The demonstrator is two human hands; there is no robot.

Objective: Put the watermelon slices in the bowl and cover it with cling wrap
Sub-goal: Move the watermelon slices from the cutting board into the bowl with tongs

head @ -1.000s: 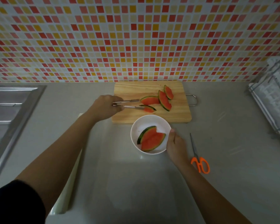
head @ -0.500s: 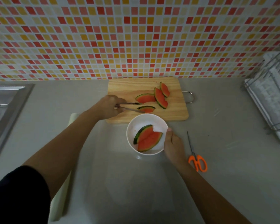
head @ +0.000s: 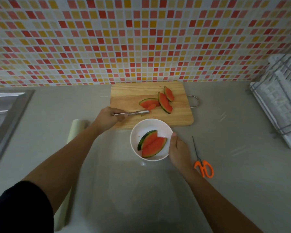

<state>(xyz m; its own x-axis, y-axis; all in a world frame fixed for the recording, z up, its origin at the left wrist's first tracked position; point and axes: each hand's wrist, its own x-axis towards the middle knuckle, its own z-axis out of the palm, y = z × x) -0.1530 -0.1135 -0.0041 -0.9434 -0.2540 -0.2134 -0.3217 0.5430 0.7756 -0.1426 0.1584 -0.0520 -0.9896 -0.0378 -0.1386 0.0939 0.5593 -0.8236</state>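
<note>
Orange-handled scissors [head: 202,167] lie on the grey counter [head: 242,190], sink [head: 5,111] far left, dish rack [head: 279,105] right.

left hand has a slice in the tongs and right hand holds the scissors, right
No. The head view shows the right hand holding the bowl; the scissors lie untouched on the counter beside it. The left hand does grip the tongs on a slice.

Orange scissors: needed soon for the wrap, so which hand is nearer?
Right. The right hand holds the bowl rim beside the scissors; the left hand grips tongs at the cutting board, farther off.
</note>
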